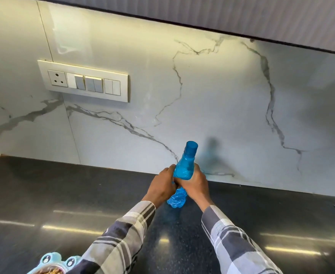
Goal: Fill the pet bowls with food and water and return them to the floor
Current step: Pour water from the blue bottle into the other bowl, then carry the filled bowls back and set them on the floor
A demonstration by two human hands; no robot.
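Wall: the marble-veined backsplash point(222, 99) rises beyond your fingertips, behind everything you hold.
Counter: the dark polished counter point(44, 194) lies under both of your hands and runs out to either side of them.
Switch panel: the white switch panel point(83, 80) sits on the wall, well up and to the left of your fingers.
Sleeves: your checked sleeves point(123, 238) come in from the lower edge and end at the wrists.
Bottle: the blue bottle point(183, 173) stands upright on the counter, base touching it, between your two hands; its cap sticks up above your fingers.
Left hand: your left hand point(163, 186) is wrapped round the bottle's middle from the left, fingers closed on it.
Right hand: your right hand point(194, 182) clasps the same stretch from the right, fingers closed, touching your left.
Pet bowl: a pale blue pet bowl point(53, 264) with cartoon eyes, brown food inside, sits at the lower left, well behind your left hand and partly cut off.
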